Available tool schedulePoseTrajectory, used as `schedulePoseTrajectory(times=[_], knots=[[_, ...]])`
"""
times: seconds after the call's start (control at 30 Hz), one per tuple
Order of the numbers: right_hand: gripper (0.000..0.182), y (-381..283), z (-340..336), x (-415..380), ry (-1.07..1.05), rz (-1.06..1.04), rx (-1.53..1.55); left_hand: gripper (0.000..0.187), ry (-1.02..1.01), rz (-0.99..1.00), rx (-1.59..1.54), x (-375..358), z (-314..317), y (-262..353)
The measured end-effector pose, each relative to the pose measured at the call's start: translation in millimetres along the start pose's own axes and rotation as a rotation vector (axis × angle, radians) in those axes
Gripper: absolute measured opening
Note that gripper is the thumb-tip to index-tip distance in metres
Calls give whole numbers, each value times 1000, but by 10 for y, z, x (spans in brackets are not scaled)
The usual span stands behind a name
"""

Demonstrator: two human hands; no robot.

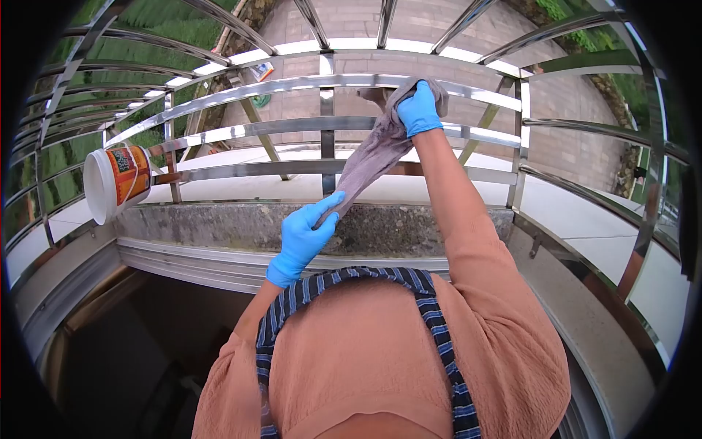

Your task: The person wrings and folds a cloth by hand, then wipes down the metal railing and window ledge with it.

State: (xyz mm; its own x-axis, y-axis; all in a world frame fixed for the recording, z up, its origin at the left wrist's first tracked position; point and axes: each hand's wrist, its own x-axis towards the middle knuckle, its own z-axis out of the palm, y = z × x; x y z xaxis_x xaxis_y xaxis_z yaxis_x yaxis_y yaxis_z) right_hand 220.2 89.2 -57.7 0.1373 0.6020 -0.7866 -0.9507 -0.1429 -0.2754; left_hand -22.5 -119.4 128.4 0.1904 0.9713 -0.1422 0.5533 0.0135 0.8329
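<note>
A damp-looking grey-purple cloth is stretched diagonally between my two hands, in front of the shiny metal railing. My right hand, in a blue glove, is closed round the cloth's bunched upper end at the rail bars. Lower and to the left, my left hand, also blue-gloved, pinches the cloth's lower end between thumb and fingers, just above the stone ledge.
A white bucket with an orange label lies tilted at the left by the railing. Metal window tracks run below the ledge. Beyond the bars, paving and greenery lie far below.
</note>
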Motion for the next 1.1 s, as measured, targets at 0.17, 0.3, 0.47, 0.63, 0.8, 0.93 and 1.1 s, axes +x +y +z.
schedulePoseTrajectory(times=[0.17, 0.3, 0.47, 0.63, 0.8, 0.93, 1.1], knots=[[31, 417, -31, 53, -446, -116, -569, 41, -6, -20, 39, -14, -45, 26], [30, 689, 161, -80, -467, 130, -323, 40, 17, -21, 58, -35, -51, 20], [29, 753, 19, 255, -534, 250, -350, 40, 64, 11, 37, -48, -22, 5], [31, 547, 150, -166, -600, 700, -42, 40, 22, -41, 76, -47, -103, 52], [41, 172, 190, -1083, -575, 624, -181, 39, 59, -32, 66, -100, -148, -1], [43, -187, -26, -1347, -498, 382, -351, 39, 122, -75, -37, -122, -246, 69], [39, -689, -165, -1606, -561, -42, -958, 37, 228, -87, -220, -28, -614, 390]])
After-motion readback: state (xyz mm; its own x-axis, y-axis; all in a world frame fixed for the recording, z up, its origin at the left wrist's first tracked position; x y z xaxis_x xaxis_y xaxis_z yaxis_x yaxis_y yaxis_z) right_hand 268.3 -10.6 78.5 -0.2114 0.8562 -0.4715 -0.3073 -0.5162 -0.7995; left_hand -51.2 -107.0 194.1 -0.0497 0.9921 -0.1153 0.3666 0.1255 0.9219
